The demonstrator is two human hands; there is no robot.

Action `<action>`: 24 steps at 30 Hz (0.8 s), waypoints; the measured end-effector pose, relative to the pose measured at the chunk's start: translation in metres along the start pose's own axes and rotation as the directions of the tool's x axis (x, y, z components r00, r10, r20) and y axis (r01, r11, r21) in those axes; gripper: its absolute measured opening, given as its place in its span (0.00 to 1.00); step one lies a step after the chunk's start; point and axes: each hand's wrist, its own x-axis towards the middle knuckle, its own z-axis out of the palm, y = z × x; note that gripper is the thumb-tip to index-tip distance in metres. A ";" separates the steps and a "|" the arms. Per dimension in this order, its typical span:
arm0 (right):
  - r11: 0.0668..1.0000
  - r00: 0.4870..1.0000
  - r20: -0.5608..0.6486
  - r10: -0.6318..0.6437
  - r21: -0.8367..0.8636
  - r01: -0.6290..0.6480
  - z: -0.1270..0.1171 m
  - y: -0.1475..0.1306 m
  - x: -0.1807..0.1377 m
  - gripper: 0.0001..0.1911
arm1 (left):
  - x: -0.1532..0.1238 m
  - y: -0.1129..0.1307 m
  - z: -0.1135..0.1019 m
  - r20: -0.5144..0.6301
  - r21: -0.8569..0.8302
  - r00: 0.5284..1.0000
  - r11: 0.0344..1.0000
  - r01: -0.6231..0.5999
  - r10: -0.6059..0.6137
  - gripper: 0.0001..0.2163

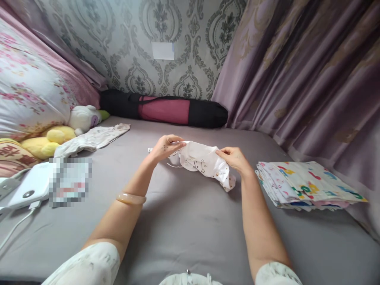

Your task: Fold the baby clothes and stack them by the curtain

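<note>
A small white printed garment (pixel 202 158), perhaps a piece of baby clothing, is stretched between both hands above the grey sheet. My left hand (pixel 169 147) pinches its upper left edge, fingers closed on the cloth. At the upper right edge, my right hand (pixel 234 157) grips the fabric between thumb and fingers. The garment's lower right corner hangs down, and a thin string or strap shows below its left side. Its exact cut is hard to make out because the cloth is bunched.
To the right lies a stack of folded printed clothes (pixel 314 184). A pale garment (pixel 95 138) lies flat at left, near plush toys (pixel 59 138). A white power bank (pixel 32 186) with a cable sits front left. A black and maroon long bag (pixel 164 111) rests against the wall.
</note>
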 end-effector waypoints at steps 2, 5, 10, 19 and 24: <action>1.000 0.999 0.027 -0.022 0.004 0.022 0.000 -0.004 -0.002 0.21 | -0.003 0.009 -0.008 -0.027 0.015 1.000 1.000 -0.014 0.014 0.14; 0.998 0.995 0.082 -0.055 0.045 0.051 -0.002 -0.020 -0.009 0.20 | -0.009 0.027 -0.023 -0.078 0.039 0.996 0.998 -0.047 0.050 0.13; 0.992 0.974 0.204 -0.095 0.096 0.077 -0.012 -0.058 -0.023 0.19 | -0.021 0.058 -0.047 -0.130 0.110 0.983 0.987 -0.118 0.132 0.13; 0.967 0.950 0.188 -0.248 -0.012 0.255 -0.044 -0.119 -0.034 0.18 | -0.031 0.101 -0.082 -0.163 0.207 0.964 0.962 -0.176 0.211 0.10; 0.883 0.907 0.100 -0.408 -0.209 0.420 -0.044 -0.132 -0.031 0.19 | -0.025 0.099 -0.089 -0.185 0.256 0.952 0.947 -0.194 0.245 0.10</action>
